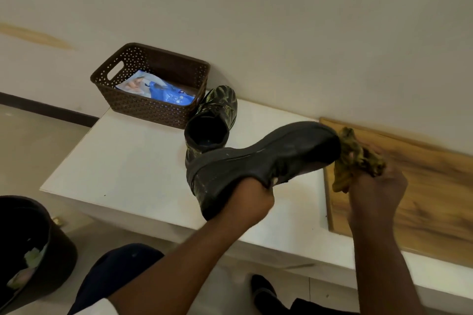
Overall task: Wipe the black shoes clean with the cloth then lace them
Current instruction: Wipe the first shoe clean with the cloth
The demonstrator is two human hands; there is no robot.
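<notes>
My left hand (249, 201) is inside the opening of a black shoe (258, 161) and holds it above the white table (122, 169), sole side up, toe pointing right. A crumpled yellow-brown cloth (358, 158) is bunched in my right hand (376, 192) and touches the shoe's toe. The second black shoe (215, 115) stands upright on the table behind the raised one, its opening toward me. No laces are visible on either shoe.
A brown perforated basket (143, 107) with a blue-and-white packet (158, 91) sits at the table's back left, against the wall. A wooden board (422, 194) lies on the right. A dark bin (30, 250) stands on the floor at lower left.
</notes>
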